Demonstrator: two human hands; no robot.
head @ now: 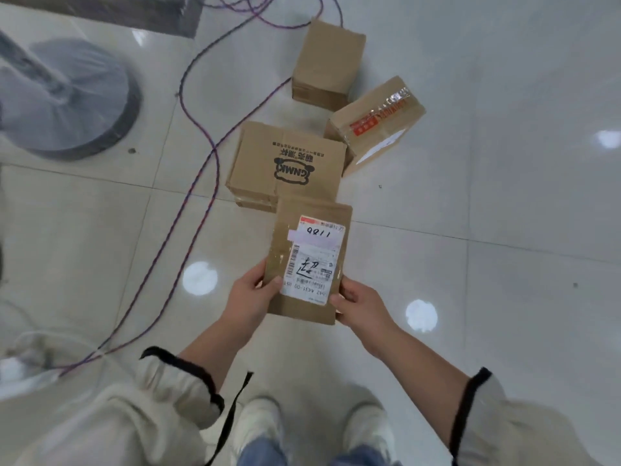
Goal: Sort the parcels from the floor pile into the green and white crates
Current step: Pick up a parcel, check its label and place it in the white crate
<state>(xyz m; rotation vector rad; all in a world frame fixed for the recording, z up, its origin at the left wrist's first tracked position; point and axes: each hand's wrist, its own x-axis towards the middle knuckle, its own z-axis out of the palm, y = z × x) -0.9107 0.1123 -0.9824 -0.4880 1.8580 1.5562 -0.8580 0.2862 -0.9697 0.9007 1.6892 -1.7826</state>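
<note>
A glossy pale tiled floor (504, 196) with thin grey grout lines fills the view, and round white light reflections (200, 276) show on it near the middle and at the far right. A purple-and-red twisted cable (198, 183) runs in two strands from the far edge to the near left. Left of it sits a round dark stand base (67, 102) wrapped in cloudy clear plastic, and a dark grey slab (134, 11) lies along the far left edge.

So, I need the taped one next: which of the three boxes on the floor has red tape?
The right-hand box: red tape runs along its top. The logo-printed box and the far box show none.
</note>
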